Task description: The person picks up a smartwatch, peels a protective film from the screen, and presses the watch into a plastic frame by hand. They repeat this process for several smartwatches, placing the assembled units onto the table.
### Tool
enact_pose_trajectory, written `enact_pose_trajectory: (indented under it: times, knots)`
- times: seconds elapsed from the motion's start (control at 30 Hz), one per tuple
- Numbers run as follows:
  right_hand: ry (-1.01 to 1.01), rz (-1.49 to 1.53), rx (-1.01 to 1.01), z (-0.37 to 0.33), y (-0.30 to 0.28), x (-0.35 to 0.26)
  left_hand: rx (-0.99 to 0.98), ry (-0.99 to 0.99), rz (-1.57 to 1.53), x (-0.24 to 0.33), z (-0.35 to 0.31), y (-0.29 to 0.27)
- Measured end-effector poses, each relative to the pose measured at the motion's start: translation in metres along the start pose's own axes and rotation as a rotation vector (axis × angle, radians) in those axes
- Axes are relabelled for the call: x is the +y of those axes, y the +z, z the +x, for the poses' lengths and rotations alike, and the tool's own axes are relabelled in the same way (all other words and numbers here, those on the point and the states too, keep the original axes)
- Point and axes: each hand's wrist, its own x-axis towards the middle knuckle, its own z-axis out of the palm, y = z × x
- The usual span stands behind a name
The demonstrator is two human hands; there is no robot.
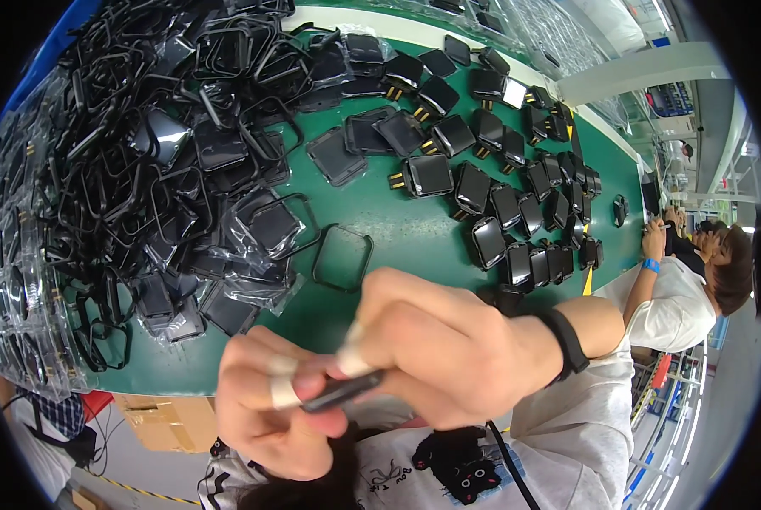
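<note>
In front of my chest, at the near edge of the green table, both hands are closed on one small black flat piece (343, 392), seen edge-on and slightly blurred. My left hand (270, 404) pinches one end between thumb and fingers. My right hand (440, 348) grips the other end from above; a black band is round that wrist. Pale finger cots cover some fingertips. Just beyond my hands, a thin black rectangular frame (343, 258) lies on the table. To its right sit several glossy black square watch-like units (429, 176), some with gold-coloured tabs.
A big heap of black frames (108, 161) and wrapped flat panels (266, 223) covers the left side. Clear plastic trays (15, 280) stand along the far left. A cardboard box (168, 422) is below the table edge. Another person (674, 297) sits at the right.
</note>
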Motion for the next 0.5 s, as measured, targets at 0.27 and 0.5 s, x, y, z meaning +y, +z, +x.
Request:
enact_pose_trajectory:
  times: [0.27, 0.5]
  knots:
    - [0.112, -0.807, -0.104, 0.019, -0.067, 0.026, -0.190, -0.197, 0.844, 0.010, 0.002, -0.012]
    - [0.134, -0.585, -0.093, 0.029, -0.063, 0.008, 0.006, -0.286, 0.117, 0.007, 0.014, 0.005]
